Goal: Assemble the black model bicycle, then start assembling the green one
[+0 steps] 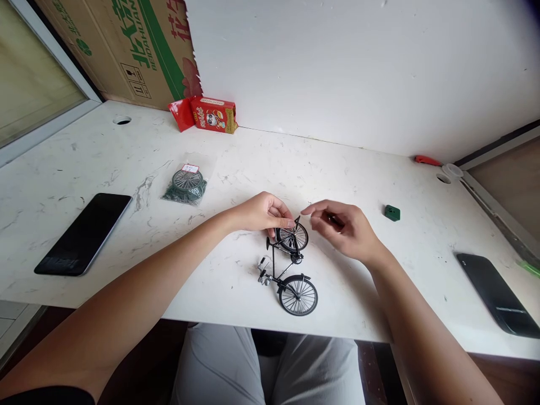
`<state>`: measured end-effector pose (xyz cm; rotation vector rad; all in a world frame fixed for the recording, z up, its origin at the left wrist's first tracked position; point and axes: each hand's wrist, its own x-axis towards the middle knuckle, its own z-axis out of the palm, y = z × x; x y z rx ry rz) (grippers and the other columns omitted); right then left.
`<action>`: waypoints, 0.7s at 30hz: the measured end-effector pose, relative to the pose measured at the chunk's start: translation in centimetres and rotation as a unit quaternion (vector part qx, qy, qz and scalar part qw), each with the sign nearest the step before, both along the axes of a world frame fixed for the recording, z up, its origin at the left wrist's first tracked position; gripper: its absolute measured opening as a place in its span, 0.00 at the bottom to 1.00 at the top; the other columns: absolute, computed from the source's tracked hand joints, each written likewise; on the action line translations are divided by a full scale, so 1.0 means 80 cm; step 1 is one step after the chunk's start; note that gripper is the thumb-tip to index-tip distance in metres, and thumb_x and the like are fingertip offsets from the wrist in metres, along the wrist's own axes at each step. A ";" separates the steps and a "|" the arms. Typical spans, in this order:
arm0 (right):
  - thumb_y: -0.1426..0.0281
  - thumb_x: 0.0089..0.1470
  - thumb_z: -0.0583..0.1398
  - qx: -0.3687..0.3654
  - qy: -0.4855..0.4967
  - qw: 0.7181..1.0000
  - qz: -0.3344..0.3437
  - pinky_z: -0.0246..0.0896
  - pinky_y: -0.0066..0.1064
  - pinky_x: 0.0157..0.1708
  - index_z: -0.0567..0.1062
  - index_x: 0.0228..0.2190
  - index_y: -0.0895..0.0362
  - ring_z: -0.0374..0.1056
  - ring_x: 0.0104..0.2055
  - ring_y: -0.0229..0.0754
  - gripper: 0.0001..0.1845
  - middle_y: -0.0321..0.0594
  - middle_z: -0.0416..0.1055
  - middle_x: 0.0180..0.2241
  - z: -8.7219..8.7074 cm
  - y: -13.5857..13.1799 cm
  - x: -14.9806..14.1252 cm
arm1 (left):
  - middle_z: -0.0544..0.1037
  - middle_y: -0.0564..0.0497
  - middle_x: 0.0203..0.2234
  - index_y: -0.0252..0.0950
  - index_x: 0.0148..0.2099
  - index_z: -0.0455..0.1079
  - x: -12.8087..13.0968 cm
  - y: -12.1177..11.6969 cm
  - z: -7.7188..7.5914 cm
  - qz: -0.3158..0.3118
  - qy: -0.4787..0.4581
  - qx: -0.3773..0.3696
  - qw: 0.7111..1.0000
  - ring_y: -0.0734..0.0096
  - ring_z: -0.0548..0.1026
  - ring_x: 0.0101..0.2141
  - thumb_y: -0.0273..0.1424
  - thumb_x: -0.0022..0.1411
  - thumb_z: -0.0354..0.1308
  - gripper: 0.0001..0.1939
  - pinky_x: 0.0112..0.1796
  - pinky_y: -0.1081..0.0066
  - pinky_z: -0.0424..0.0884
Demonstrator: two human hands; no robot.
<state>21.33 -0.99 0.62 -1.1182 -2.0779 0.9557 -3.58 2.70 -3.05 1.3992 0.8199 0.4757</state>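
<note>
**Grey trousers (223, 360) at near edge; both hands at bike**

Left hand (264, 211): thumb and fingers clamped on the bike (297, 258) at its rear wheel (301, 237). Right hand (343, 225): just beside, index stretched out with its tip close to the same wheel, remaining fingers curled. Something dark shows among those curled fingers; mostly hidden, so cannot tell whether they grip it.

Bike position: tabletop (358, 174), near the front edge, between the forearms. Black, miniature. Saddle (267, 243) and handlebars (263, 270) point to the left, front wheel (298, 295) toward the person. Cannot tell whether it lies fully flat or is slightly raised at the held end.

Beyond the left hand: clear bag (185, 183) with green parts, a spoked wheel on top, and a small white label with a red border. Farther left, a phone (84, 233), screen dark, set at a slant.

Right of the right hand: small green block (392, 212), well apart from it; farther out, a black slab (498, 295) near the front edge.

Back of tabletop: red carton (215, 115) with a panda print, in front of a cardboard box (109, 50) with green lettering. At the back right, a red item (427, 160) near a clear lid (452, 170). White panel (337, 62) behind.
</note>
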 end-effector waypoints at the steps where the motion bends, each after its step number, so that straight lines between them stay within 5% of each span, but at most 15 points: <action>1: 0.65 0.67 0.56 -0.016 0.022 1.000 -0.015 0.55 0.34 0.24 0.80 0.47 0.52 0.61 0.27 0.39 0.14 0.37 0.72 0.28 0.001 0.001 0.002 | 0.85 0.41 0.39 0.30 0.44 0.80 0.000 0.000 0.000 0.000 0.001 0.001 1.000 0.75 0.79 0.23 0.37 0.61 0.73 0.16 0.25 0.75 0.76; 6: 0.70 0.66 0.50 -0.018 0.044 0.995 -0.082 0.63 0.38 0.30 0.68 0.66 0.48 0.64 0.31 0.43 0.29 0.39 0.75 0.35 -0.001 0.005 0.008 | 0.86 0.39 0.41 0.30 0.44 0.80 0.001 0.001 -0.003 0.020 0.000 0.002 1.000 0.74 0.80 0.26 0.35 0.62 0.72 0.14 0.26 0.75 0.76; 11: 0.67 0.70 0.55 0.057 0.051 0.995 -0.070 0.73 0.52 0.53 0.54 0.74 0.43 0.76 0.50 0.50 0.35 0.42 0.81 0.49 -0.008 0.007 0.007 | 0.86 0.40 0.38 0.29 0.43 0.79 0.001 0.004 -0.003 0.067 -0.001 0.000 0.998 0.76 0.79 0.23 0.32 0.62 0.72 0.12 0.24 0.76 0.76; 13: 0.65 0.71 0.57 0.065 0.082 0.991 -0.087 0.72 0.54 0.59 0.63 0.69 0.45 0.77 0.55 0.50 0.28 0.43 0.82 0.51 -0.011 0.008 0.005 | 0.85 0.41 0.37 0.29 0.42 0.79 0.000 0.005 -0.004 0.076 -0.011 0.002 0.997 0.75 0.79 0.24 0.33 0.61 0.73 0.12 0.25 0.75 0.77; 16: 0.62 0.70 0.60 0.080 0.125 0.982 -0.118 0.72 0.55 0.61 0.81 0.50 0.50 0.78 0.56 0.51 0.13 0.44 0.83 0.49 -0.013 0.010 0.004 | 0.85 0.42 0.37 0.30 0.41 0.79 0.000 0.006 -0.008 0.083 -0.018 0.001 0.996 0.74 0.80 0.25 0.34 0.60 0.74 0.13 0.25 0.75 0.77; 21: 0.58 0.58 0.72 0.126 0.138 0.971 -0.148 0.76 0.52 0.55 0.85 0.36 0.47 0.78 0.51 0.52 0.08 0.42 0.82 0.45 -0.013 0.009 -0.003 | 0.84 0.44 0.33 0.30 0.42 0.79 0.002 0.005 -0.012 0.119 -0.020 0.008 0.993 0.75 0.78 0.23 0.36 0.60 0.74 0.15 0.24 0.75 0.76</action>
